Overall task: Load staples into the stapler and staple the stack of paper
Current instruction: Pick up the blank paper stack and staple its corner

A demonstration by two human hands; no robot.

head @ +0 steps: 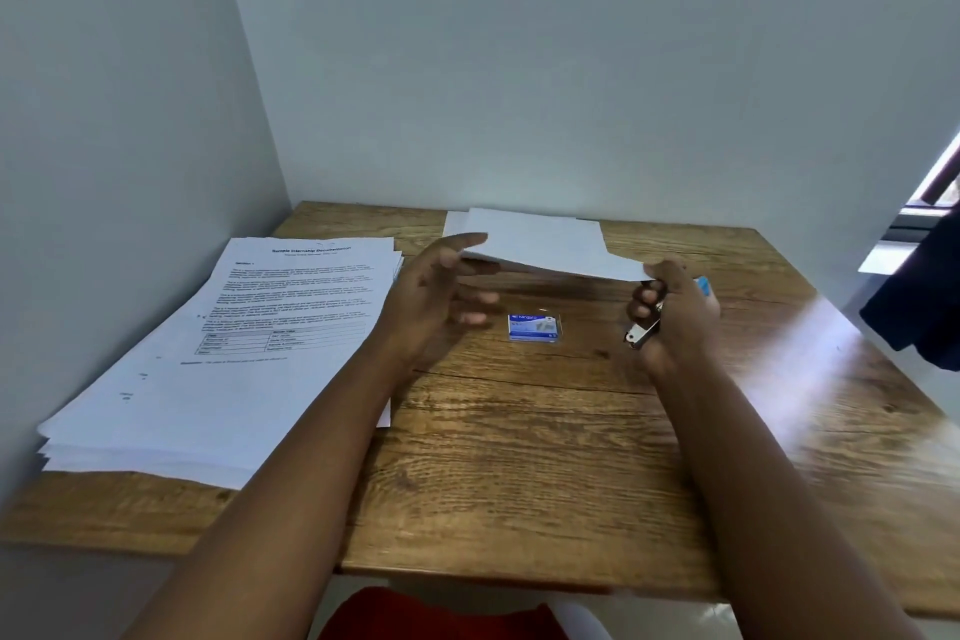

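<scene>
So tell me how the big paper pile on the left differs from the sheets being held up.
The printed pile lies flat on the table, untouched; the held sheets are lifted off it between the left hand and right hand. The pile is thick and shows text and a grid; the held sheets look thin and blank. Both are white paper.

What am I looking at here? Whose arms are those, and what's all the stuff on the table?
There is no machine here. A person wears a camera on their head, so you see their own two arms. This one picture looks down at a wooden table. The left hand and the right hand hold up a few white sheets between them. The right hand also grips a stapler. Below the sheets lies a little blue staple box. On the left sits a big stack of printed paper.
</scene>
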